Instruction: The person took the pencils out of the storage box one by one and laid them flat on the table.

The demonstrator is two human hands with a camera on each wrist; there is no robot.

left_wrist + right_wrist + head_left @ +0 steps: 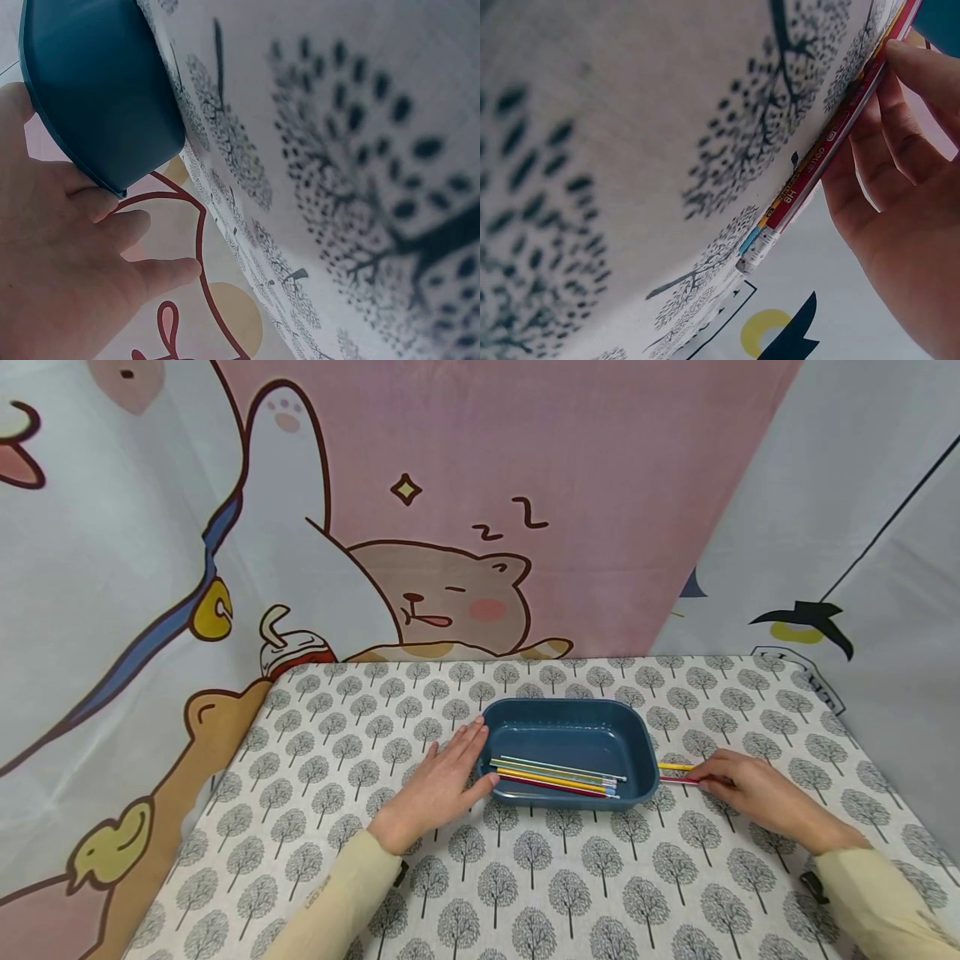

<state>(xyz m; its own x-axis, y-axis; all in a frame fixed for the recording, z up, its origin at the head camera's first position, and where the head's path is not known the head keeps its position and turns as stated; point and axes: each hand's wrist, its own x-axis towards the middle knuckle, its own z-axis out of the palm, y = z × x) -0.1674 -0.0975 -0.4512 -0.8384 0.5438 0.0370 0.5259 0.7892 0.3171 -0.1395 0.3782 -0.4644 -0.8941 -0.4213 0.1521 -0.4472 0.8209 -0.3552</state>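
A dark blue rectangular plastic basin (577,739) stands on the table, with several pencils (555,777) lying lengthwise inside along its near side. My left hand (438,785) rests against the basin's left end, fingers mostly straight, touching the rim. Off the basin's right end, my right hand (757,793) pinches a red pencil (829,142) between thumb and fingers. A yellow pencil (675,767) lies alongside the red one; in the right wrist view its blue ferrule end (750,240) shows beside the red pencil's white eraser end.
A white cloth (532,860) printed with grey trees covers the table. Behind it hangs a pink and white cartoon curtain (600,510), and a pale curtain (900,610) borders the right side.
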